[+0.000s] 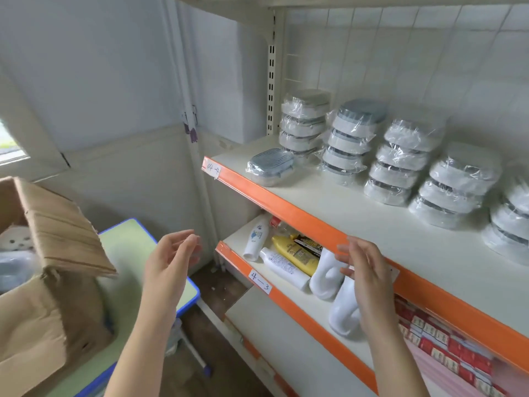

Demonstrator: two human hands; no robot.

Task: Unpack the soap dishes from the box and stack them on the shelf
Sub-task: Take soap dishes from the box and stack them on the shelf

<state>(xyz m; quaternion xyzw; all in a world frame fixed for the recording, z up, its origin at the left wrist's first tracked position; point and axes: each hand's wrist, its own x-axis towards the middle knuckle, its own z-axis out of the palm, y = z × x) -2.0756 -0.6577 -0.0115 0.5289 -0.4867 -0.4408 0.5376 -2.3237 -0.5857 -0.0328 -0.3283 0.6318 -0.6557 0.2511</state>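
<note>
While both hands hang free, the fingers (183, 239) of the left hand (171, 262) and of the right hand (360, 270) are released and hold nothing. Wrapped soap dishes (400, 159) stand stacked along the shelf (343, 207), one single dish (270, 170) near its left front corner; more lie in the box (51, 253). They look light and stiff, yet the film is probably slippery, so grasping by the long sides seems best.

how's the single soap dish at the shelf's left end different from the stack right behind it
The single soap dish sits alone on the shelf; the stack is several dishes high. The single dish shows a blue ridged top; the stack's top dish looks grey-white. Both are wrapped in clear plastic.
</note>
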